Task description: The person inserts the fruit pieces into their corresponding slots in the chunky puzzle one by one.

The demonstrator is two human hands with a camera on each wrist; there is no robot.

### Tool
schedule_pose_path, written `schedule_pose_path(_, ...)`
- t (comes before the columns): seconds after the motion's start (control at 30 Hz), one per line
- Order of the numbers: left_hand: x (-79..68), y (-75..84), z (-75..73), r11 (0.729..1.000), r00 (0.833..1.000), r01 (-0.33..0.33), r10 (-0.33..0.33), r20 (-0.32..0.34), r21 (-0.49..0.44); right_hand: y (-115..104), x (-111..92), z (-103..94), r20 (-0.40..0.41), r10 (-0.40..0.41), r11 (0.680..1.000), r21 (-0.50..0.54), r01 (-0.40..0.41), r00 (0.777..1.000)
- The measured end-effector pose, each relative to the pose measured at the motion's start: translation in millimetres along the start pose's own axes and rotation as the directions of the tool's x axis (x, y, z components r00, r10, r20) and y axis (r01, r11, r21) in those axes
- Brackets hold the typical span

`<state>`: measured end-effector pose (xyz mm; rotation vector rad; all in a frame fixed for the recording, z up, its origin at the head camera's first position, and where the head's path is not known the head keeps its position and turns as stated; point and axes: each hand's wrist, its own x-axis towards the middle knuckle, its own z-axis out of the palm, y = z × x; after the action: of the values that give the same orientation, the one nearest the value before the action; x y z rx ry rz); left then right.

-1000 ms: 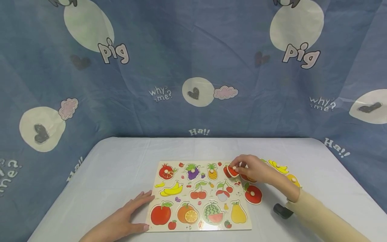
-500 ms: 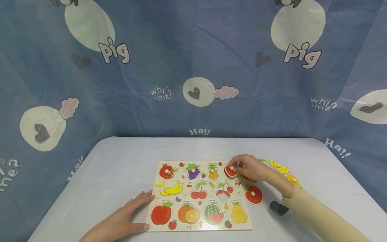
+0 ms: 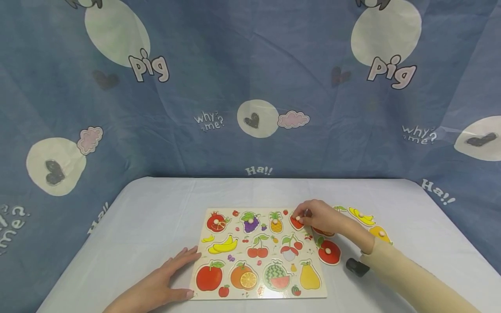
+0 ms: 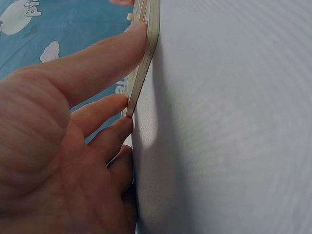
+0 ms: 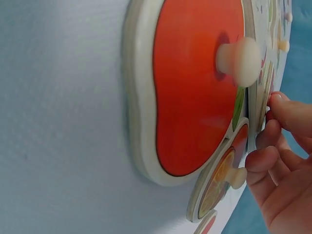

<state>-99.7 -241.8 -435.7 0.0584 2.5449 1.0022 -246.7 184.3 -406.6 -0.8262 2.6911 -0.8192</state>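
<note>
My right hand (image 3: 322,216) pinches the knob of a strawberry puzzle piece (image 3: 296,224) at the far right corner of a wooden fruit puzzle board (image 3: 242,255). The piece lies over its strawberry slot; whether it is fully seated I cannot tell, as the fingers cover part of it. My left hand (image 3: 162,278) rests against the board's left edge with fingers extended, thumb at the near corner. In the left wrist view the thumb (image 4: 105,61) and fingertips touch the board's edge. Knobbed pomegranate (image 3: 216,222), grape (image 3: 250,224) and pineapple (image 3: 275,224) pieces sit in the back row.
Right of the board lie loose knobbed pieces: a red apple (image 3: 329,253), an orange (image 5: 214,183) partly under the right hand, bananas (image 3: 362,216) and a yellow fruit (image 3: 379,234). A black object (image 3: 357,267) is by the right sleeve. A blue patterned cloth (image 3: 195,143) hangs behind.
My right hand has moved slightly left with the strawberry piece, which has gone from tilted and offset to lying over its slot. The left hand has stayed in place.
</note>
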Motion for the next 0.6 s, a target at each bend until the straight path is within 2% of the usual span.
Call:
schedule_pose_path(0.27, -0.7, 1.0, -0.6, 1.000, 1.000, 0.006, -0.006, -0.002, -0.001, -0.5, 0.0, 0.7, -0.002, 0.007, 1.000, 0.002, -0.007, 1.000)
schedule_pose_path(0.6, -1.2, 0.2, -0.2, 1.000, 1.000, -0.002, 0.002, -0.002, -0.005, 4.3, -1.1, -0.9, 0.016, -0.021, 0.999, 0.030, 0.021, 1.000)
